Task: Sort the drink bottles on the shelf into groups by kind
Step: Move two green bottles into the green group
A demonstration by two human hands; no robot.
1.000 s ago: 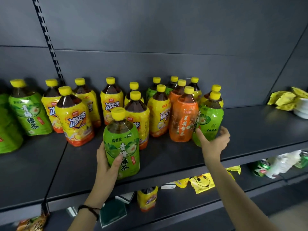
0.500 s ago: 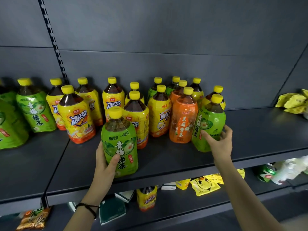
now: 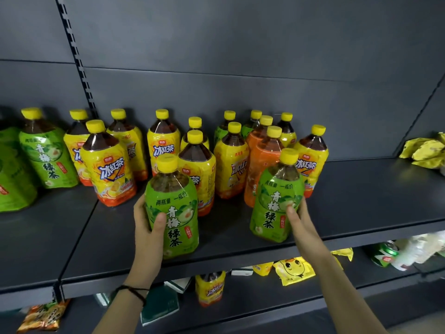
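On the dark shelf point(image 3: 361, 203), my left hand point(image 3: 149, 227) grips a green-label tea bottle point(image 3: 175, 213) near the front edge. My right hand point(image 3: 301, 220) holds a second green-label bottle point(image 3: 274, 203), drawn out in front of the cluster. Behind them stand several yellow-label iced tea bottles point(image 3: 108, 169), two orange-label bottles point(image 3: 261, 160) and two green ones point(image 3: 222, 131) at the back. More green-label bottles point(image 3: 45, 155) stand at the far left.
Yellow snack packets point(image 3: 426, 150) lie at the shelf's right end. The lower shelf holds a yellow-label bottle point(image 3: 209, 288), yellow packets point(image 3: 292, 270), a green can point(image 3: 385, 253), dark green boxes point(image 3: 159, 307) and an orange snack bag point(image 3: 43, 317).
My right hand closed on the right green bottle and pulled it forward, away from the orange bottles. My left hand keeps its grip on the other green bottle.
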